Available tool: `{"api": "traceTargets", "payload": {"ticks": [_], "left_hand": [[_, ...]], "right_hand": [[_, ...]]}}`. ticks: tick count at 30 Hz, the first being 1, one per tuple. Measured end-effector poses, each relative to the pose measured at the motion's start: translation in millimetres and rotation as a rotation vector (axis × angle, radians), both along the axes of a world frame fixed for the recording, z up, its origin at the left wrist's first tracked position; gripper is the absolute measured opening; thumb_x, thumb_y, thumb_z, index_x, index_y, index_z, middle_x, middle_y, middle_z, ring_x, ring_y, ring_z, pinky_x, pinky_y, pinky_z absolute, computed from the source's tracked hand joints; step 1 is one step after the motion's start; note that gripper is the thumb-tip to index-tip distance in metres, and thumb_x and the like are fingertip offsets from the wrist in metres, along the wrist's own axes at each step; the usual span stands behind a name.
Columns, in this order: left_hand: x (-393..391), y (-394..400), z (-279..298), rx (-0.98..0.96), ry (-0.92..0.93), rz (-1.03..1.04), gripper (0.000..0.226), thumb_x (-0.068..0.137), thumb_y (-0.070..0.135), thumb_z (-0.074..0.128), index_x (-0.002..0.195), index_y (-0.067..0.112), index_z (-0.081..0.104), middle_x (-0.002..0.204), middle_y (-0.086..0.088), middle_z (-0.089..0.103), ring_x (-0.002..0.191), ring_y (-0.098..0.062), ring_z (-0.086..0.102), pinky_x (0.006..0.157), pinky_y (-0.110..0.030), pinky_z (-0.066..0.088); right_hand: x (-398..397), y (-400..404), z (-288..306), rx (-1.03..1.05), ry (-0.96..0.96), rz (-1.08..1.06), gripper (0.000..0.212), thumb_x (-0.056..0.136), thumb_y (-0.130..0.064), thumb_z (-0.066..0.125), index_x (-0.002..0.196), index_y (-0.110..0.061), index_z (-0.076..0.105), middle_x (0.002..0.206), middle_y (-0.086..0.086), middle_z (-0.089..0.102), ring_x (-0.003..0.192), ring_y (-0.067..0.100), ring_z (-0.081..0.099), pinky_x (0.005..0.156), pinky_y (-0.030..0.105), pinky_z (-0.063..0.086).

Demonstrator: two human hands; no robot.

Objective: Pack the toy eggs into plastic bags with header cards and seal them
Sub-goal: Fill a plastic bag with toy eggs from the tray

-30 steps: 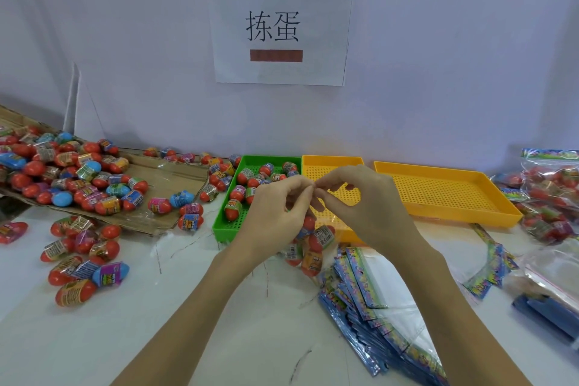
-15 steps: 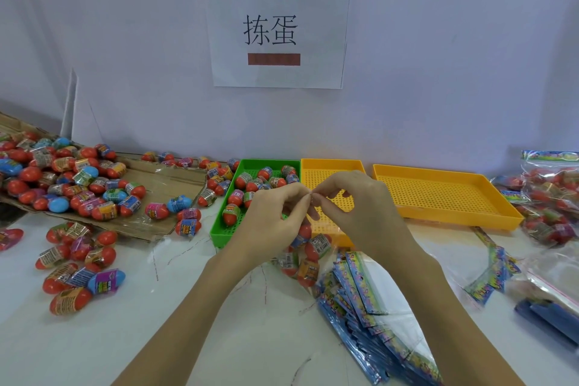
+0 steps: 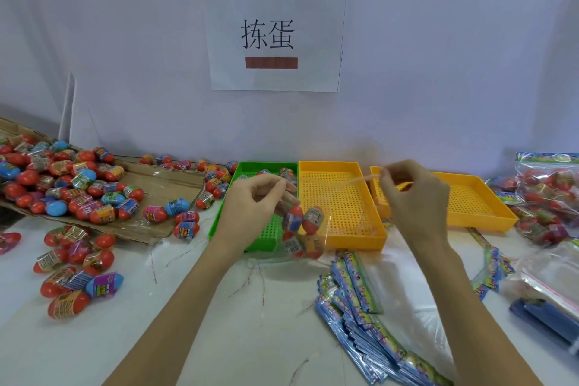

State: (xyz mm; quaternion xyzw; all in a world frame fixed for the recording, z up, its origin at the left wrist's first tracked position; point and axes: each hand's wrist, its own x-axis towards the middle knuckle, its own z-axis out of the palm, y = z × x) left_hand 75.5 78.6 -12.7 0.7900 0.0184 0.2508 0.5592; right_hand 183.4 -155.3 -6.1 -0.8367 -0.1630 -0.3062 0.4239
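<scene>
Two hands, raised over the trays: left hand (image 3: 253, 207) and right hand (image 3: 413, 197) each pinch the clear bag (image 3: 338, 216) top between curled fingers. Several toy eggs (image 3: 302, 222) hang inside it.

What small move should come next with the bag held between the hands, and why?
Probably lower it and slip in a header card. The left hand and right hand pinch the clear bag by its top edge, spread apart; eggs already sit inside, and no card shows in it.
</scene>
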Motion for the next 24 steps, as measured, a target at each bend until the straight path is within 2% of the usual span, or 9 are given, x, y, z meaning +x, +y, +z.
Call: {"api": "traceTargets", "payload": {"ticks": [1, 5, 9, 12, 14, 17, 19, 22, 24], "left_hand": [[0.0, 0.6, -0.2, -0.036, 0.001, 0.01, 0.02, 0.104, 0.008, 0.058, 0.098, 0.011, 0.077, 0.083, -0.003, 0.08, 0.079, -0.019, 0.077, 0.07, -0.026, 0.062], [0.7, -0.4, -2.2, -0.105, -0.011, 0.026, 0.023, 0.105, 0.009, 0.057, 0.097, 0.014, 0.078, 0.084, -0.003, 0.08, 0.079, -0.018, 0.077, 0.067, -0.02, 0.058], [-0.1, -1.2, -1.4, -0.083, -0.022, 0.021, 0.023, 0.104, 0.01, 0.059, 0.097, 0.019, 0.078, 0.086, 0.002, 0.08, 0.079, -0.01, 0.076, 0.068, -0.019, 0.058], [-0.4, -4.2, -0.5, -0.048, -0.021, 0.028, 0.022, 0.104, 0.009, 0.06, 0.098, 0.021, 0.077, 0.084, 0.004, 0.079, 0.075, -0.006, 0.073, 0.067, -0.017, 0.058], [-0.3, -6.4, -0.3, -0.023, -0.012, 0.024, 0.02, 0.103, 0.009, 0.06, 0.1, 0.019, 0.077, 0.084, 0.003, 0.079, 0.076, -0.007, 0.073, 0.068, -0.019, 0.058], [-0.3, -8.8, -0.4, 0.002, -0.008, 0.006, 0.019, 0.103, 0.008, 0.059, 0.102, 0.015, 0.077, 0.083, 0.002, 0.079, 0.076, -0.009, 0.074, 0.067, -0.019, 0.058], [0.0, -9.1, -0.8, 0.004, -0.007, 0.011, 0.019, 0.104, 0.008, 0.059, 0.103, 0.012, 0.077, 0.084, 0.0, 0.079, 0.078, -0.013, 0.075, 0.068, -0.024, 0.061], [0.4, -5.0, -1.3, -0.003, -0.02, 0.064, 0.02, 0.105, 0.008, 0.058, 0.101, 0.01, 0.078, 0.084, -0.001, 0.08, 0.079, -0.017, 0.077, 0.07, -0.029, 0.063], [0.2, -1.7, -1.5, -0.021, -0.019, 0.079, 0.021, 0.105, 0.009, 0.058, 0.1, 0.011, 0.078, 0.083, -0.001, 0.079, 0.08, -0.018, 0.077, 0.068, -0.024, 0.061]], "right_hand": [[7.6, -9.8, -4.1, -0.037, 0.049, -0.062, 0.01, 0.095, -0.016, 0.071, 0.093, -0.008, 0.077, 0.085, 0.007, 0.076, 0.079, 0.023, 0.069, 0.076, 0.029, 0.05], [20.5, -25.4, -17.2, -0.144, 0.226, -0.059, 0.013, 0.098, -0.02, 0.068, 0.098, -0.01, 0.077, 0.092, 0.008, 0.078, 0.081, 0.019, 0.068, 0.076, 0.029, 0.049], [4.9, -0.3, -7.8, 0.212, 0.478, 0.279, 0.042, 0.1, -0.054, 0.055, 0.121, -0.02, 0.069, 0.102, 0.001, 0.077, 0.077, 0.008, 0.071, 0.06, 0.03, 0.056], [-13.1, 20.6, -1.1, 0.132, 0.449, 0.498, 0.065, 0.089, -0.065, 0.055, 0.147, -0.037, 0.049, 0.118, -0.01, 0.069, 0.094, 0.005, 0.07, 0.069, 0.024, 0.058], [-21.6, 27.9, -0.4, 0.078, 0.34, 0.528, 0.057, 0.09, -0.057, 0.062, 0.142, -0.036, 0.056, 0.108, -0.013, 0.072, 0.094, 0.007, 0.071, 0.079, 0.032, 0.06], [-21.6, 31.4, -0.9, 0.147, 0.19, 0.444, 0.017, 0.098, -0.029, 0.069, 0.105, -0.018, 0.079, 0.083, -0.007, 0.076, 0.078, 0.009, 0.071, 0.089, 0.048, 0.059], [-19.2, 29.7, -2.6, 0.217, 0.168, 0.373, 0.017, 0.1, -0.023, 0.068, 0.091, -0.017, 0.081, 0.076, -0.007, 0.075, 0.073, 0.008, 0.069, 0.081, 0.044, 0.06], [-9.4, 18.1, -5.7, 0.367, 0.171, 0.179, 0.018, 0.1, -0.024, 0.067, 0.087, -0.022, 0.079, 0.074, -0.007, 0.074, 0.071, 0.011, 0.069, 0.075, 0.041, 0.059], [2.7, 4.7, -10.5, 0.209, 0.207, 0.096, 0.014, 0.101, -0.021, 0.065, 0.106, -0.021, 0.078, 0.083, -0.002, 0.075, 0.077, 0.017, 0.069, 0.078, 0.04, 0.057]]}}
